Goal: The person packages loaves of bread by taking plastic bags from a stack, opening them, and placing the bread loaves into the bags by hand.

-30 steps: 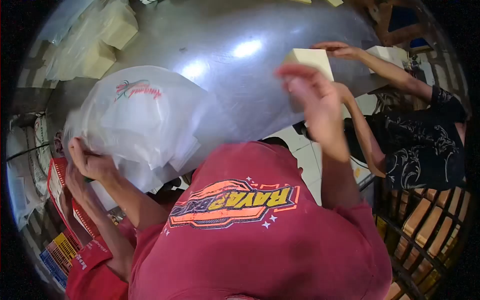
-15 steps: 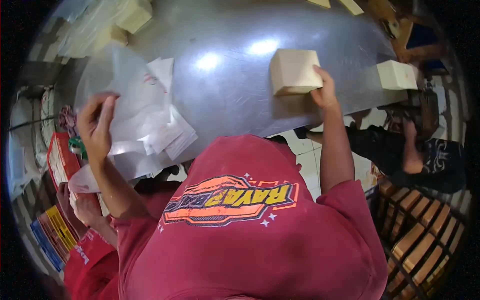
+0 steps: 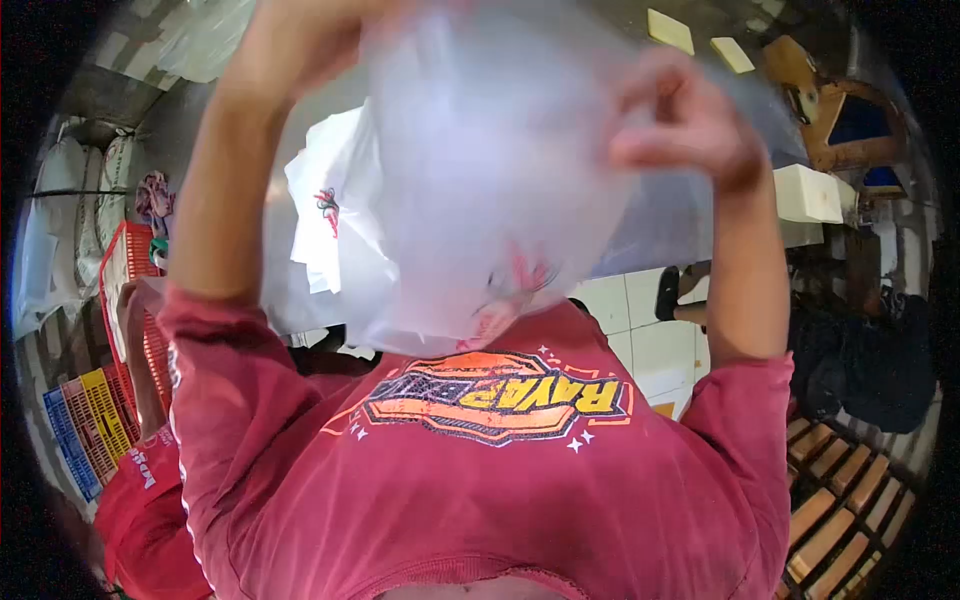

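A large translucent plastic bag (image 3: pixel 470 180) with red printing hangs before my chest, blurred by motion. My left hand (image 3: pixel 315 40) grips its top left part, with the fingertips smeared at the upper frame edge. At the bag's right edge is my right hand (image 3: pixel 685 125), fingers curled against the plastic and also blurred. Left of the bag, several white printed bags (image 3: pixel 330 200) lie on the metal table (image 3: pixel 665 215). The pale block that stood on the table is not visible; the bag covers that part.
Another pale block (image 3: pixel 808 193) stands at the table's right end. Two flat pale pieces (image 3: pixel 670 32) lie at the back. A red basket (image 3: pixel 130 270) and a person's red clothing (image 3: pixel 150 520) are at left. A rack of brown blocks (image 3: pixel 835 500) stands at lower right.
My right hand has let go of the pale block and risen to the plastic bag. My left hand has moved up and right, bringing the bag in front of me.
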The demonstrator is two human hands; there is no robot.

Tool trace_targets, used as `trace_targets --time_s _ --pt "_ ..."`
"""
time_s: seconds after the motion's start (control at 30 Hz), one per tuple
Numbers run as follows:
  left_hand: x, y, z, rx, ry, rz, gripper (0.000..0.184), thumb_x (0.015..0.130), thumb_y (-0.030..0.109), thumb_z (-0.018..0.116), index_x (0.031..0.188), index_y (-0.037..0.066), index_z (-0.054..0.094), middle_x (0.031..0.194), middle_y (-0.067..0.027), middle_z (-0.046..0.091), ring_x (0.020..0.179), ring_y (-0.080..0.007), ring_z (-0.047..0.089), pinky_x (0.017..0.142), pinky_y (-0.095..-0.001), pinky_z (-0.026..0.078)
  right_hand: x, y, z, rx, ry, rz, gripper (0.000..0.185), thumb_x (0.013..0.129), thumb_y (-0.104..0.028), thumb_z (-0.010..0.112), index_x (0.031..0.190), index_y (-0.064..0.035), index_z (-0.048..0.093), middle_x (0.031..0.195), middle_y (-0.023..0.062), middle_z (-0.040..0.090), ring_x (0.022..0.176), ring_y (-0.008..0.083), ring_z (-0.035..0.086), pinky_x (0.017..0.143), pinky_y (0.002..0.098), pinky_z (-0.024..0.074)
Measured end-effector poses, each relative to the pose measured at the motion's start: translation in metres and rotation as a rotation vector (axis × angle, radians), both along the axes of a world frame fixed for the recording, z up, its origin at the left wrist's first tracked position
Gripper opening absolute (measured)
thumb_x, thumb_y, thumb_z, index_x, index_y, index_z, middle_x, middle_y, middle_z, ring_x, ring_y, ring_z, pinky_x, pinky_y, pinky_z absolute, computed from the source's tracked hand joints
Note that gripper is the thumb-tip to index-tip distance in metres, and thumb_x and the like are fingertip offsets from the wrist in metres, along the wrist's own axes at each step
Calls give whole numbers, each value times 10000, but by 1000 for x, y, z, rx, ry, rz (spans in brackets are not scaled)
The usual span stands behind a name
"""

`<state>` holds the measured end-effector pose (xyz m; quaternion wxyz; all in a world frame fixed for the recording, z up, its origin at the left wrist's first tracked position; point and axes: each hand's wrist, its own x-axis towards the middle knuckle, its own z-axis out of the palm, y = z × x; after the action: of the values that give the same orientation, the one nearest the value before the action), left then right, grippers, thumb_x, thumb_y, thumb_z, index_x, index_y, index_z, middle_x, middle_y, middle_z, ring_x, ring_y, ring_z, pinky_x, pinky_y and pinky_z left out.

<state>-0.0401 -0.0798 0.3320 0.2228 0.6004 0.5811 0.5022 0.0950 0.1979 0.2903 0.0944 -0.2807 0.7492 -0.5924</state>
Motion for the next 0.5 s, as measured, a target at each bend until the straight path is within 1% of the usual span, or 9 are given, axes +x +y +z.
trace_targets --time_s 0.03,0.1,0.17,0.27,0.3,0.37,0.4,0.43,0.5 --pt "-13 11 -8 -1 -181 50 163 821 89 631 974 38 607 919 -94 623 741 -201 585 699 -333 485 -4 12 0 -176 -165 24 347 755 -232 721 994 5 639 1030 159 660 1001 290 633 990 401 412" --pt "-23 45 -51 -1 -592 88 218 848 80 599 1056 32 555 954 -92 608 785 -200 583 725 -334 490 -14 34 -39 -727 -130 37 513 773 -167 638 1226 31 501 1204 145 591 1058 317 605 983 422 427" --pt "-15 76 -112 79 -1021 135 274 875 70 568 1138 27 503 990 -89 594 829 -199 581 751 -335 496 -11 56 -96 -795 -258 -198 585 830 -164 625 1347 -19 393 1290 115 536 1133 275 566 975 402 438" --pt "10 100 -200 261 -1480 315 359 916 55 521 1260 18 426 1043 -86 573 896 -198 577 791 -337 504 -8 67 -160 -977 -555 -1032 399 901 -104 543 1287 -62 449 1073 62 628 845 142 601 685 237 491" --pt "17 102 -222 316 -1562 408 388 929 50 505 1301 15 400 1061 -84 565 918 -197 576 804 -337 507 5 82 -189 -1099 -577 -953 297 898 -120 563 1185 -62 513 1023 52 630 824 150 602 696 259 504" --pt "25 98 -259 438 -1649 631 443 945 36 481 1362 12 333 1092 -89 543 946 -204 571 814 -343 511 19 77 -226 -1201 -610 -886 235 897 -116 565 1124 -57 553 971 49 627 797 150 592 688 265 499" --pt "31 88 -266 396 -1667 625 498 944 20 470 1390 38 249 1184 -123 496 971 -202 564 819 -343 510 25 57 -235 -1181 -622 -900 270 899 -96 548 1165 -52 529 969 56 622 790 142 580 667 250 481" --pt "37 83 -272 302 -1688 606 487 937 15 474 1380 49 275 1143 -121 517 953 -192 566 805 -335 508 35 47 -241 -1165 -627 -909 307 902 -76 530 1207 -46 506 967 64 616 783 134 568 647 235 463" --pt "53 70 -268 109 -1716 562 469 921 6 483 1359 69 327 1060 -116 559 919 -172 570 776 -321 505 58 29 -225 -1132 -774 -986 296 894 -76 533 1186 -30 518 965 65 612 763 135 560 622 232 452"
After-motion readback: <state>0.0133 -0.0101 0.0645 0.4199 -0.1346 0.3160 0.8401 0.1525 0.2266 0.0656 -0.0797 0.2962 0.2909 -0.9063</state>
